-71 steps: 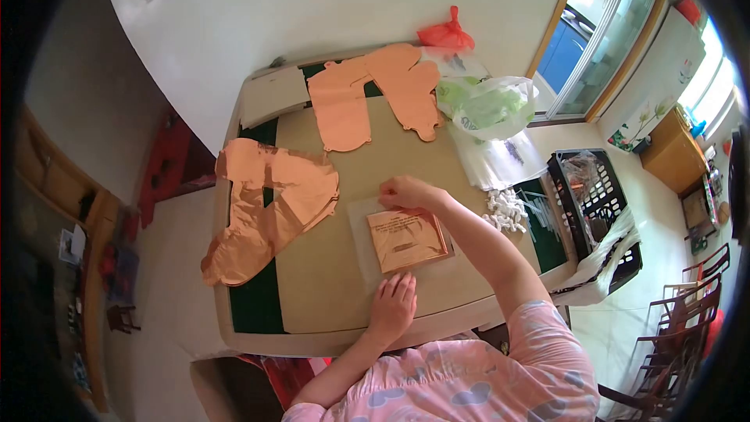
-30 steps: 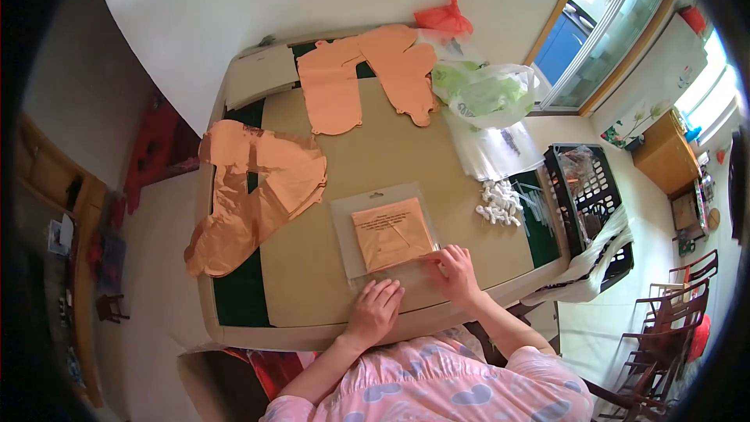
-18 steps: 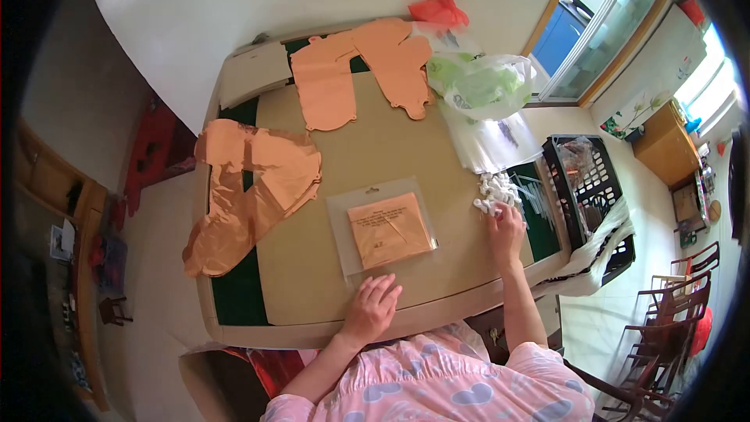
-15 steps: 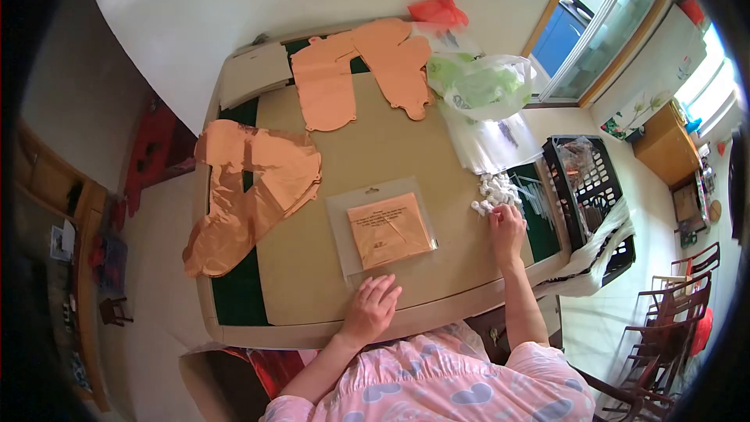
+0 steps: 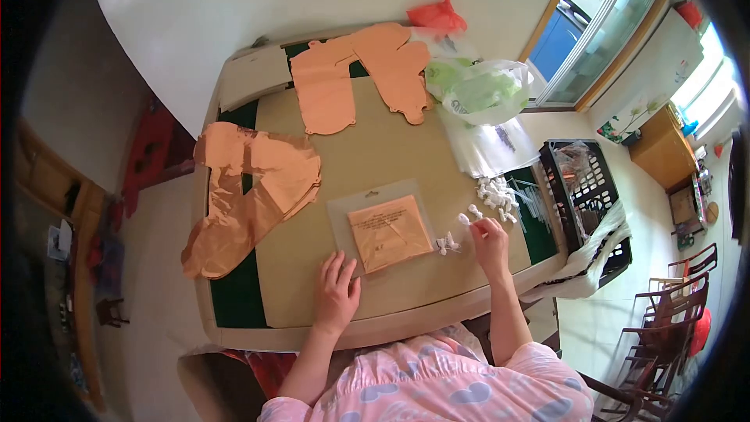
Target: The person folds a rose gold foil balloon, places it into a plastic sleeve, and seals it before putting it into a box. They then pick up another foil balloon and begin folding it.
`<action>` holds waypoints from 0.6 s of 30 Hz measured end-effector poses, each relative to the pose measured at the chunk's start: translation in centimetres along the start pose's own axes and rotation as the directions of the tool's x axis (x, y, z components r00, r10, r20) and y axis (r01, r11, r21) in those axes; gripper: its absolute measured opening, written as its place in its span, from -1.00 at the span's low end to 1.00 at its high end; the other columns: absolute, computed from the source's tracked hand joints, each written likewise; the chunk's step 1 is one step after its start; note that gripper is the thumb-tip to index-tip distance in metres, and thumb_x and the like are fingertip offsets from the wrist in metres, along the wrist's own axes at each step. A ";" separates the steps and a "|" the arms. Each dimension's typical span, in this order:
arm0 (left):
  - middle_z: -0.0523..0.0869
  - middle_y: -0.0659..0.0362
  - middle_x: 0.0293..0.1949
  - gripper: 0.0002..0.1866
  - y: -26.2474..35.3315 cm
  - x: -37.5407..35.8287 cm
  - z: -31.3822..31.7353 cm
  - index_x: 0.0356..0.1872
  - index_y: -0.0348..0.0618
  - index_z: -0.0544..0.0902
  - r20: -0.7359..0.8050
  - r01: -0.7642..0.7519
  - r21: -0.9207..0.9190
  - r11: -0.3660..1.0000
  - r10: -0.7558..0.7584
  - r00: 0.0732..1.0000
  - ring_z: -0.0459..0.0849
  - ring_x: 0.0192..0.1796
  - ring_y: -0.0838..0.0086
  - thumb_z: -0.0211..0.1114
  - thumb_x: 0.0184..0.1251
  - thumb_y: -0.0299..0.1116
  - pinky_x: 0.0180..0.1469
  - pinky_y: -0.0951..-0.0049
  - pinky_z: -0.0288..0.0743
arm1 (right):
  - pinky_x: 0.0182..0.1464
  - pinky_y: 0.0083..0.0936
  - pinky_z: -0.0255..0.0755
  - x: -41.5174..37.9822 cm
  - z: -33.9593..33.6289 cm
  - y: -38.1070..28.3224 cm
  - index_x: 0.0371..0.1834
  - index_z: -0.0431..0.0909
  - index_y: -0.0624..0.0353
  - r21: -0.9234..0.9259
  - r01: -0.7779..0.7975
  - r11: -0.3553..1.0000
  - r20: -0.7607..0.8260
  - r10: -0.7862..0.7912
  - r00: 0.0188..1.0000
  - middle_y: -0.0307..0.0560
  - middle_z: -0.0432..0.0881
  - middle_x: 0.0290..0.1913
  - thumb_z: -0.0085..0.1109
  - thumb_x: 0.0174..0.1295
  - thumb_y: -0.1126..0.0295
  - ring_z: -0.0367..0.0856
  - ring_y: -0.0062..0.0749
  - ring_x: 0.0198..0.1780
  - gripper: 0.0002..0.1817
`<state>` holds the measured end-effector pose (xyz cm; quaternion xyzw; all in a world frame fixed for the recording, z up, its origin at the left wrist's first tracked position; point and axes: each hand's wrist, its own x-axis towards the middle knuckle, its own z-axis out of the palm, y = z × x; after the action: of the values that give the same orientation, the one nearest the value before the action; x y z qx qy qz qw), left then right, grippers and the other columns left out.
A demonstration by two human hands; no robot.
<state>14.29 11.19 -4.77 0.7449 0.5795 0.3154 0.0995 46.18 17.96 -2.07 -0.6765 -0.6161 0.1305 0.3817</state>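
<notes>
A flat clear package [image 5: 336,223] with a hang hole lies on the table, holding a folded rose-gold foil sheet [image 5: 391,230] printed with dark text. My left hand [image 5: 338,295] rests with fingers stretched out at the package's lower left edge. My right hand [image 5: 489,245] is closed in a pinch at a small white bundle [image 5: 465,219], which looks like wound ribbon or string. Another white bundle [image 5: 447,244] lies between that hand and the package. Beyond my right hand sits a pile of similar white bundles [image 5: 497,195], with thin clear straws [image 5: 531,202] beside it.
Rose-gold foil balloons lie flat at the left [image 5: 258,187] and back [image 5: 324,94] of the table [image 5: 391,148]. Clear plastic bags [image 5: 496,148], a green-white bag [image 5: 484,90] and a red bag [image 5: 439,14] are at the back right. A black crate [image 5: 582,187] stands at the right edge.
My right hand has moved left from the pile, and a white bundle now lies beside the package. My left hand has shifted left along the package's lower edge.
</notes>
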 end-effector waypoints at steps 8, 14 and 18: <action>0.47 -0.04 0.21 -0.55 0.2 -0.2 0.4 0.07 -0.16 0.56 -0.048 0.049 -0.068 0.997 -0.052 0.997 0.42 0.25 0.06 0.35 0.08 -0.49 0.30 0.06 0.31 | -0.35 -0.49 0.43 0.0 -1.4 1.7 -0.28 0.60 0.24 0.130 -0.202 0.971 -0.082 0.213 0.974 -0.10 0.59 -0.39 0.22 0.18 0.51 0.54 -0.38 -0.40 -0.92; 0.41 0.00 0.28 -0.51 1.0 0.7 0.3 0.12 -0.11 0.55 -0.019 -0.016 -0.037 0.999 0.016 1.000 0.35 0.32 0.09 0.37 0.08 -0.46 0.32 0.10 0.27 | -0.18 -0.33 0.43 -1.1 -0.4 -0.4 -0.24 0.62 0.14 -0.118 0.133 0.984 -0.113 -0.147 0.983 -0.10 0.55 -0.24 0.27 0.08 0.55 0.53 -0.23 -0.21 -0.83; 0.38 0.01 0.32 -0.43 2.7 3.9 0.9 0.20 -0.08 0.49 0.126 -0.237 0.002 0.972 0.235 0.964 0.30 0.37 0.11 0.40 0.10 -0.31 0.33 0.04 0.23 | -0.15 -0.22 0.43 -2.4 1.4 -0.8 -0.28 0.61 0.16 -0.033 0.269 0.962 0.134 -0.263 0.955 -0.06 0.53 -0.28 0.25 0.07 0.57 0.52 -0.11 -0.22 -0.86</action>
<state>17.52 14.21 -2.72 0.8276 0.4820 0.2727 0.0909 44.17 16.18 -3.16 -0.5871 -0.7280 0.1054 0.3379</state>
